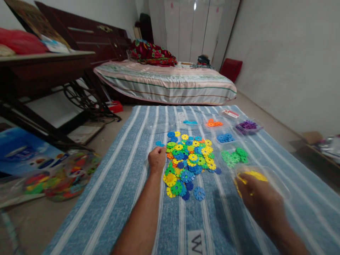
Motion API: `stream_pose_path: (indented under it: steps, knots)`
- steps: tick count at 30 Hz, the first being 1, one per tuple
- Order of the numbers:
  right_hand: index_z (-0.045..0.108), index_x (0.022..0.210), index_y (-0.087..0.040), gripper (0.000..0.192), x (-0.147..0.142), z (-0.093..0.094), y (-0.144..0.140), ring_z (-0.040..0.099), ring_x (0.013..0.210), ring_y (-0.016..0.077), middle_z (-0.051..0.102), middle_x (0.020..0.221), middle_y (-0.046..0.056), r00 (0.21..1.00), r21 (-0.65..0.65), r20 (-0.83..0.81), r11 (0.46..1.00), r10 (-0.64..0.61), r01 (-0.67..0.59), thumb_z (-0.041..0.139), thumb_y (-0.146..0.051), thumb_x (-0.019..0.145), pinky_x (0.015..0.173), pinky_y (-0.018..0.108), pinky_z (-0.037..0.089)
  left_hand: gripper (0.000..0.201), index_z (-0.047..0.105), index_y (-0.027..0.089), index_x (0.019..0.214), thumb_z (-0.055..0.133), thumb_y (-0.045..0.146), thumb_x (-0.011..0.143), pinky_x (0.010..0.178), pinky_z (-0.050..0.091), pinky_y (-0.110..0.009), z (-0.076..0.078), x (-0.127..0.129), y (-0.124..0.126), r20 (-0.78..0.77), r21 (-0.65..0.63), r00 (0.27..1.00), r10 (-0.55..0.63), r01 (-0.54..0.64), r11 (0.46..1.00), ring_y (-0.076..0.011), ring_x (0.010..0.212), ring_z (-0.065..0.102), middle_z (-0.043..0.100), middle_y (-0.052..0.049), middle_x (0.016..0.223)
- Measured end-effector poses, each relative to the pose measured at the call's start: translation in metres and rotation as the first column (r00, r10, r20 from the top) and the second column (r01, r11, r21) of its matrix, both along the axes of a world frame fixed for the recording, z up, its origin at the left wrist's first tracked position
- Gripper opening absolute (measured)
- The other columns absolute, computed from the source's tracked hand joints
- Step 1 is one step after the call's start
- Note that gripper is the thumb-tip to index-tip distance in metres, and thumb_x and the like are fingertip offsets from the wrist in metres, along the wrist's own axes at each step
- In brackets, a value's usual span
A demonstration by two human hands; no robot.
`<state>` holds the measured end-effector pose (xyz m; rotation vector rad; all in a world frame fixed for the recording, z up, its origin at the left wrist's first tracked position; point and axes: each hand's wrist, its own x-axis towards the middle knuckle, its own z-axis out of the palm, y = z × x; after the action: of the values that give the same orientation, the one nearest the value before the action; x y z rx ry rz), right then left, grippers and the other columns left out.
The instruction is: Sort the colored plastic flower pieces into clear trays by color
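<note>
Notched plastic discs point(193, 161) in yellow, green, blue and orange lie in a loose pile on the striped cloth. At the pile's left edge, my left hand point(156, 158) is closed, its fingers bunched; anything inside them is hidden. Light blue discs point(159, 143) lie just beyond its knuckles. My right hand point(259, 198), smeared by motion, is over a clear plastic tub point(283, 186) of yellow discs point(256, 175). Yellow shows at its curled fingertips, seemingly a yellow disc in the grip. One blue disc point(199, 193) sits apart at the pile's near right.
Clear tubs hold green discs point(235, 157), blue discs point(225, 138), purple discs point(248, 125), orange discs point(214, 123) and light blue discs point(190, 122). A red-and-white box point(231, 113) is at the back right. A card marked W point(196, 243) lies in front. Beyond stands a bed point(170, 83).
</note>
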<state>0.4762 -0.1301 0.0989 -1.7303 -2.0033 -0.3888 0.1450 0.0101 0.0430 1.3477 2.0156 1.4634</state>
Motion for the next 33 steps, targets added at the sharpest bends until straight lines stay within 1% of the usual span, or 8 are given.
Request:
stream_pose_path:
  steps: [3,5,8,11,17,23,27,33]
  knots:
    - [0.069,0.098,-0.021,0.027,-0.03,-0.026,-0.002,0.066,0.076,0.0194,0.071,0.081,0.007,0.966,-0.047,-0.071,0.966,0.25,-0.253,0.045,-0.034,0.096,0.072,0.029,0.049,0.037,0.045,0.021,0.048,0.052,0.046,0.074,0.055,0.031,-0.026,0.003,0.001,-0.002,-0.009,0.001,1.0,0.008,-0.008,1.0,-0.0125,0.054,0.041,0.038,0.005,0.049]
    - [0.066,0.107,-0.019,0.026,-0.048,-0.041,0.001,0.065,0.088,0.0208,0.071,0.093,0.009,0.941,-0.074,-0.095,0.941,0.324,-0.331,0.046,-0.032,0.096,0.079,0.031,0.05,0.036,0.047,0.021,0.049,0.052,0.046,0.074,0.056,0.032,-0.026,0.004,0.001,-0.002,-0.013,-0.004,1.0,0.009,-0.009,1.0,-0.0125,0.054,0.041,0.04,0.005,0.049]
    - [0.061,0.117,-0.015,0.034,-0.062,-0.054,0.013,0.057,0.111,0.0272,0.065,0.115,0.016,0.959,-0.086,-0.137,0.962,0.247,-0.26,0.047,-0.037,0.095,0.094,0.04,0.047,0.034,0.05,0.02,0.051,0.051,0.045,0.074,0.057,0.034,-0.026,0.004,0.001,-0.003,-0.018,-0.006,1.0,0.005,-0.005,1.0,-0.0132,0.055,0.044,0.043,0.005,0.049]
    - [0.057,0.123,-0.01,0.045,-0.066,-0.059,0.033,0.048,0.122,0.0321,0.058,0.126,0.021,0.979,-0.097,-0.169,0.986,0.114,-0.132,0.046,-0.043,0.095,0.101,0.047,0.041,0.034,0.051,0.02,0.051,0.051,0.045,0.074,0.057,0.034,-0.026,0.004,0.002,-0.003,-0.023,0.0,1.0,0.005,-0.005,1.0,-0.0131,0.054,0.044,0.042,0.005,0.049]
    - [0.055,0.123,-0.008,0.049,-0.073,-0.067,0.07,0.051,0.114,0.0297,0.059,0.12,0.02,0.947,-0.186,-0.317,0.977,0.045,-0.109,0.043,-0.047,0.095,0.099,0.047,0.039,0.034,0.046,0.021,0.05,0.05,0.044,0.074,0.056,0.032,-0.025,0.004,0.008,-0.004,-0.046,-0.012,0.999,0.007,-0.007,1.0,-0.012,0.054,0.04,0.039,0.005,0.05]
    - [0.061,0.108,-0.017,0.04,-0.084,-0.081,0.081,0.053,0.105,0.0274,0.061,0.108,0.014,0.815,-0.039,-0.547,0.967,0.191,-0.253,0.046,-0.05,0.092,0.095,0.046,0.043,0.033,0.044,0.021,0.051,0.05,0.043,0.075,0.059,0.032,-0.026,0.0,0.011,-0.002,-0.089,-0.051,0.996,0.014,-0.018,0.999,-0.0128,0.057,0.041,0.038,0.005,0.051]
    - [0.062,0.103,-0.019,0.031,-0.08,-0.079,0.085,0.056,0.101,0.0259,0.063,0.104,0.012,0.738,0.053,-0.597,0.933,0.315,-0.356,0.048,-0.045,0.091,0.091,0.043,0.046,0.031,0.046,0.021,0.052,0.05,0.042,0.075,0.06,0.033,-0.026,-0.001,0.013,-0.001,-0.116,-0.063,0.993,0.023,-0.03,0.998,-0.0144,0.061,0.046,0.041,0.004,0.052]
    - [0.063,0.097,-0.018,0.029,-0.062,-0.081,0.099,0.057,0.096,0.0266,0.065,0.096,0.012,0.82,0.101,-0.516,0.968,0.247,-0.228,0.048,-0.042,0.091,0.089,0.043,0.043,0.03,0.053,0.02,0.054,0.053,0.038,0.077,0.061,0.038,-0.024,-0.002,0.015,-0.004,-0.146,-0.069,0.989,0.024,-0.034,0.997,-0.0135,0.061,0.05,0.049,0.004,0.053]
